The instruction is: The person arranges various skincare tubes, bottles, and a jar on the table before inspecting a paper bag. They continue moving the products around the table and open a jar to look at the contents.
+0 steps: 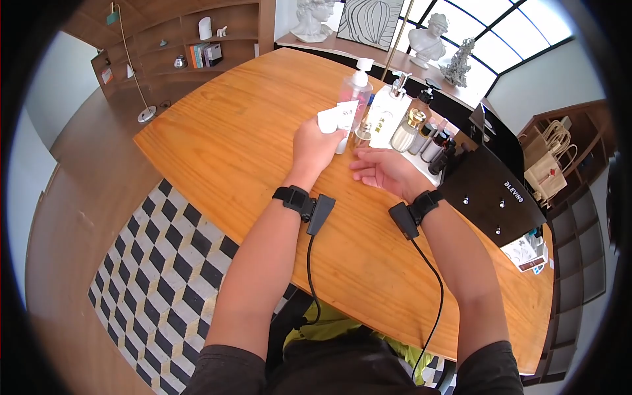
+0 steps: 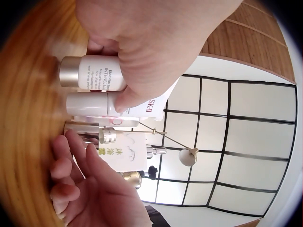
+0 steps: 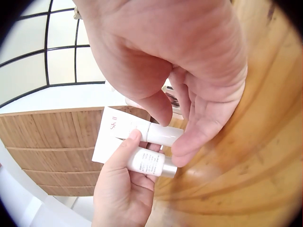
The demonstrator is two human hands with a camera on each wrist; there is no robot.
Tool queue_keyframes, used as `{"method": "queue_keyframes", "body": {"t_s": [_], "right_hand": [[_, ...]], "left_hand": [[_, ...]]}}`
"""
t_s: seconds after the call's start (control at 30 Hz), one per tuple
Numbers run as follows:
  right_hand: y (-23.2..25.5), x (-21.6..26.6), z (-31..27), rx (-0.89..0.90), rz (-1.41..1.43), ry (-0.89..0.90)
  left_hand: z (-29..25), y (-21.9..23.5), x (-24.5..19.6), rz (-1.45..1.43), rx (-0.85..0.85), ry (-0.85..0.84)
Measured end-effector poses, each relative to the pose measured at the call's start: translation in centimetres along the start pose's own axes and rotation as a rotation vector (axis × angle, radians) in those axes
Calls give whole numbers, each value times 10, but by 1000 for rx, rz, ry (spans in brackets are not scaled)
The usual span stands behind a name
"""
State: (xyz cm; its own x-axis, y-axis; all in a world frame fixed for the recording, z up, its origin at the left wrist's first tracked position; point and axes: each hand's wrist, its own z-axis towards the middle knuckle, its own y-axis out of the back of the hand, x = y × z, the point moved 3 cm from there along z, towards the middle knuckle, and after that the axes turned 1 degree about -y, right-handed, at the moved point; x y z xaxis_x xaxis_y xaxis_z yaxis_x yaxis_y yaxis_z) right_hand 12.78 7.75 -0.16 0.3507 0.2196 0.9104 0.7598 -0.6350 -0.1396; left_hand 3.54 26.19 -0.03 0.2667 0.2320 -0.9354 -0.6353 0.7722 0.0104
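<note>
My left hand [image 1: 315,150] grips two white tubes together, caps down: an SK-II tube [image 1: 347,112] and a second tube [image 2: 102,72] with a silver cap. In the right wrist view the left thumb lies over the SK-II tube [image 3: 124,126]. My right hand [image 1: 390,172] is beside them, palm turned up and fingers loosely bent, holding nothing. Its fingertips are close to a small clear bottle [image 1: 363,136] with a metallic top; whether they touch it, I cannot tell. The left wrist view shows this small bottle [image 2: 87,128] just past the right fingertips.
A pump bottle with pink contents [image 1: 355,92] stands behind the tubes. To its right are a white pump bottle [image 1: 387,118], a gold-capped bottle [image 1: 406,135] and several smaller ones. A black drawer box [image 1: 484,197] stands at the right on the wooden table [image 1: 230,118].
</note>
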Motion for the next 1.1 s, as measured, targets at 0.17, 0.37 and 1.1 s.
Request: {"method": "queue_keyframes", "body": {"t_s": [0.17, 0.37, 1.1], "right_hand": [[-2, 3, -1, -23, 19, 3], [-2, 3, -1, -24, 8, -1], [141, -71, -216, -76, 319, 74]], "left_hand": [[1, -2, 3, 18, -1, 9], [2, -3, 8, 10, 11, 0], [0, -17, 5, 110, 44, 68]]}}
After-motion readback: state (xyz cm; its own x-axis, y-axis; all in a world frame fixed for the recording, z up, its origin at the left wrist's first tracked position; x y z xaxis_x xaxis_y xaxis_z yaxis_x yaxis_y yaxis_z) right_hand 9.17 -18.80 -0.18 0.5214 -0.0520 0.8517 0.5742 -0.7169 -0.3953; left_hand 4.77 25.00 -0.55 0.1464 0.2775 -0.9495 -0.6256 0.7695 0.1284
